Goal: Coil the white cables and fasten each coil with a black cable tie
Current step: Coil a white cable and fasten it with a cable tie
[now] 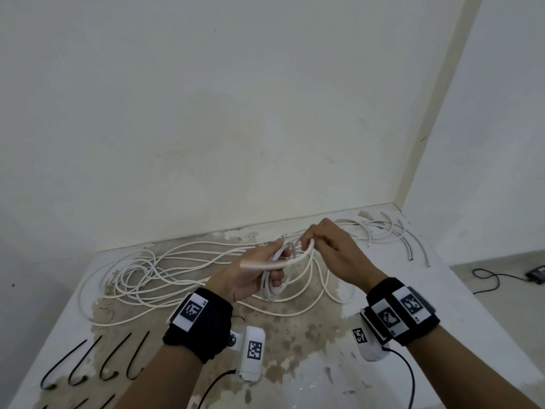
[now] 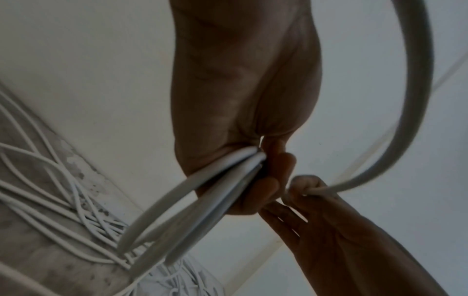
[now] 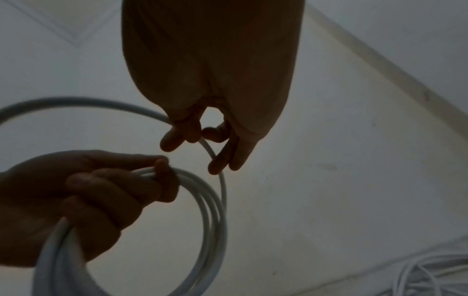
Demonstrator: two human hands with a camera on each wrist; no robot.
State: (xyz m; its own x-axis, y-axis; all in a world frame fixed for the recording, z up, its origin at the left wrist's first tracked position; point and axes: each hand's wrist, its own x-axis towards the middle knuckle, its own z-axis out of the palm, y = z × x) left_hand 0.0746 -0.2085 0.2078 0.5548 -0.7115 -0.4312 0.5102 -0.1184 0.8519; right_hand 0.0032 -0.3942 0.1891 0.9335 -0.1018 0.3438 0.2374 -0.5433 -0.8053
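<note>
My left hand (image 1: 267, 268) grips a small coil of white cable (image 1: 274, 278) above the table; in the right wrist view the coil (image 3: 210, 210) shows as several round loops held by that hand (image 3: 106, 194). My right hand (image 1: 318, 242) pinches the running strand of the same cable (image 3: 210, 152) just beside the coil, between thumb and fingers (image 3: 192, 134). In the left wrist view the loops (image 2: 202, 192) leave the left palm and the right hand (image 2: 303, 186) holds the strand. Loose white cable (image 1: 153, 278) sprawls over the table behind the hands. Several black cable ties (image 1: 109, 361) lie at the front left.
The stained white table (image 1: 295, 349) ends at a wall behind and a corner at the right. Short cable pieces (image 1: 392, 231) lie at the far right. A black cord and small device (image 1: 536, 273) sit on the floor to the right.
</note>
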